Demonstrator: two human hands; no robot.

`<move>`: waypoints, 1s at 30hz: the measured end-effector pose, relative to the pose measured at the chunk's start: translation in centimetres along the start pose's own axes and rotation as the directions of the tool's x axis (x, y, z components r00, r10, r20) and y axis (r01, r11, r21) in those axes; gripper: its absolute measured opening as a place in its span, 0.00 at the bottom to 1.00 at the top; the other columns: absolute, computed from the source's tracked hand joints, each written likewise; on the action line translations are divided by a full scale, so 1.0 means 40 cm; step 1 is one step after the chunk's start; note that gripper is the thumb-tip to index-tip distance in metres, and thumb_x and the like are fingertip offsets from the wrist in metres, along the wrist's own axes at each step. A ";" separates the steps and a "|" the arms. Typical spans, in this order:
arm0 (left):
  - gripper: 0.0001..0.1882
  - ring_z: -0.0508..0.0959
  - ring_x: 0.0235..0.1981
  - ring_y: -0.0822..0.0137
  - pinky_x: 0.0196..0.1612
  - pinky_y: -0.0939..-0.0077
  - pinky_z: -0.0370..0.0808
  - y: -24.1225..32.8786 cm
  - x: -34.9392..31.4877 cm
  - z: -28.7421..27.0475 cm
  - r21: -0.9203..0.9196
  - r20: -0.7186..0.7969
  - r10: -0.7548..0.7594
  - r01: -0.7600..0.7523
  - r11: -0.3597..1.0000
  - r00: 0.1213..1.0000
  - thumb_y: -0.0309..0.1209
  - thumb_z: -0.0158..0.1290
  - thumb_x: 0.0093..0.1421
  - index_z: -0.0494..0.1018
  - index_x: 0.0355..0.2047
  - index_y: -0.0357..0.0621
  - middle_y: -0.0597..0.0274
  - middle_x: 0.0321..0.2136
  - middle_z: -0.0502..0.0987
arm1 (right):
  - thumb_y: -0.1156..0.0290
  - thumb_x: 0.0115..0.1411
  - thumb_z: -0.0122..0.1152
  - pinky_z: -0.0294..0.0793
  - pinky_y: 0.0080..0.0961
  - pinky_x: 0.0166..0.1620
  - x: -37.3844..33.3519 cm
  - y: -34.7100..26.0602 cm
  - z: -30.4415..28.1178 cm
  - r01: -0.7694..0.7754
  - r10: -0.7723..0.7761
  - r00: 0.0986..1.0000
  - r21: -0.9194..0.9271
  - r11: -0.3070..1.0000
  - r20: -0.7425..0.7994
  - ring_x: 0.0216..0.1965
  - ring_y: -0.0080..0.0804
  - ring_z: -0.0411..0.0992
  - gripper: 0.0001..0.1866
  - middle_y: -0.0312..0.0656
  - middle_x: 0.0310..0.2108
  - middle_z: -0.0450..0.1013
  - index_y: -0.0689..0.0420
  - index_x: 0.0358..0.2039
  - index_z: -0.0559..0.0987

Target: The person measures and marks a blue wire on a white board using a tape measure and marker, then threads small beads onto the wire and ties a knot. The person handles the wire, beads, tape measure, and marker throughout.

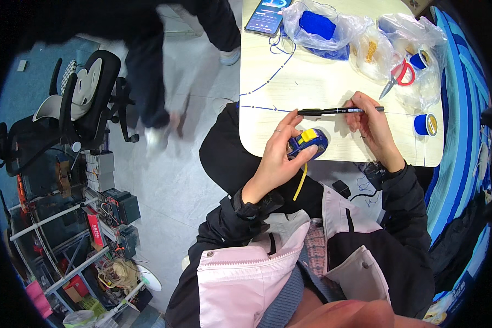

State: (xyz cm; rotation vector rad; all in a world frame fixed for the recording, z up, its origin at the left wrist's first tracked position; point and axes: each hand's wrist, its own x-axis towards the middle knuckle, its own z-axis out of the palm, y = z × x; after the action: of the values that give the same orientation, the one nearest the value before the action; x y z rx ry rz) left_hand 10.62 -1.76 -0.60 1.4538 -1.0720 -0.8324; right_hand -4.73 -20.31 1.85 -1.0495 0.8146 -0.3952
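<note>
The left hand [279,156] of the person is near the front edge of the pale table [333,147], and it is curled around a blue and yellow tape measure [313,141], with the thumb on its lower side. A short yellow strip [300,183] hangs down below this tape measure, past the edge of the table. The forefinger of the same hand reaches up to the left end of a black pen [336,111], which lies almost level above the table. The right hand [374,123] has the other end of this pen closed between its thumb and bent fingers. A blue cord [262,107] with small spots comes from the left table edge up to the pen end, and a second length of spotted cord bends upward to the phone [265,17]. Near the right edge of the table stands a blue spool [425,125]. Farther back there are red-handled scissors [403,74], lying beside clear plastic bags [361,49]. On the left, beyond the table, another person [147,71] is near a black chair [111,71].
</note>
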 end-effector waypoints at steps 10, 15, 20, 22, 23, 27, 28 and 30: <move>0.12 0.68 0.60 0.54 0.58 0.68 0.65 0.020 -0.005 -0.009 -0.177 0.148 -0.054 0.080 0.981 0.988 0.27 0.59 0.56 0.67 0.35 0.36 0.44 0.57 0.66 | 0.61 0.68 0.43 0.68 0.12 0.27 -0.039 -0.017 0.035 0.101 -0.050 0.983 -0.287 0.953 0.179 0.24 0.17 0.70 0.17 0.35 0.23 0.72 0.60 0.34 0.76; 0.11 0.72 0.54 0.60 0.55 0.72 0.67 0.030 -0.006 0.000 -0.143 0.196 0.000 0.029 0.989 0.981 0.27 0.58 0.58 0.68 0.36 0.36 0.49 0.54 0.70 | 0.67 0.66 0.46 0.68 0.24 0.26 -0.103 -0.055 0.030 0.306 -0.258 0.950 -0.707 0.637 0.178 0.19 0.30 0.69 0.15 0.43 0.19 0.71 0.64 0.29 0.76; 0.11 0.74 0.44 0.66 0.48 0.76 0.70 0.035 -0.006 -0.006 -0.048 0.220 -0.070 0.082 0.995 0.973 0.29 0.58 0.58 0.69 0.36 0.36 0.56 0.48 0.74 | 0.73 0.58 0.53 0.67 0.40 0.25 -0.103 -0.021 0.048 0.446 -0.485 0.820 -0.871 0.206 0.305 0.21 0.51 0.71 0.08 0.52 0.20 0.70 0.60 0.22 0.71; 0.12 0.74 0.43 0.66 0.48 0.76 0.71 0.036 -0.006 -0.004 -0.034 0.224 -0.072 0.082 0.996 0.972 0.30 0.58 0.58 0.69 0.36 0.37 0.56 0.47 0.75 | 0.73 0.58 0.53 0.68 0.40 0.24 -0.085 -0.005 0.052 0.335 -0.485 0.828 -0.942 0.023 0.282 0.21 0.51 0.71 0.09 0.50 0.19 0.70 0.60 0.22 0.71; 0.12 0.74 0.43 0.66 0.48 0.76 0.71 0.035 -0.005 -0.004 -0.032 0.226 -0.062 0.071 0.997 0.972 0.31 0.58 0.58 0.68 0.35 0.37 0.56 0.47 0.75 | 0.72 0.58 0.53 0.68 0.41 0.24 -0.077 -0.003 0.051 0.263 -0.472 0.842 -0.963 -0.058 0.259 0.21 0.51 0.71 0.09 0.50 0.19 0.70 0.60 0.21 0.71; 0.12 0.74 0.42 0.66 0.47 0.77 0.71 0.033 -0.002 -0.001 -0.041 0.226 -0.053 0.064 0.997 0.973 0.32 0.58 0.59 0.68 0.35 0.38 0.55 0.46 0.75 | 0.70 0.60 0.49 0.71 0.37 0.30 -0.060 -0.059 -0.002 0.340 -0.434 0.877 -0.905 0.257 0.206 0.23 0.52 0.73 0.12 0.51 0.23 0.75 0.61 0.24 0.75; 0.12 0.74 0.42 0.66 0.47 0.76 0.71 0.033 -0.003 -0.002 -0.037 0.224 -0.051 0.061 0.997 0.973 0.32 0.58 0.59 0.68 0.35 0.38 0.55 0.46 0.75 | 0.66 0.62 0.46 0.72 0.34 0.35 -0.063 -0.079 -0.018 0.178 -0.270 0.961 -0.890 0.420 0.064 0.27 0.51 0.74 0.15 0.51 0.26 0.76 0.62 0.27 0.77; 0.12 0.74 0.42 0.66 0.46 0.76 0.71 0.032 -0.004 -0.003 -0.031 0.213 -0.042 0.049 0.998 0.976 0.32 0.57 0.59 0.68 0.35 0.38 0.55 0.45 0.75 | 0.63 0.64 0.44 0.72 0.33 0.37 -0.050 -0.100 -0.032 0.134 -0.226 0.974 -0.876 0.463 0.029 0.27 0.49 0.74 0.18 0.52 0.26 0.76 0.62 0.27 0.78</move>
State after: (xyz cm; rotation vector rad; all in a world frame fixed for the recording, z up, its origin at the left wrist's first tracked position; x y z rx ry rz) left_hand 10.44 -1.57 0.67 1.3857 -1.1799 -1.0535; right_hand -6.66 -21.67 5.87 -2.1367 1.0161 -0.1743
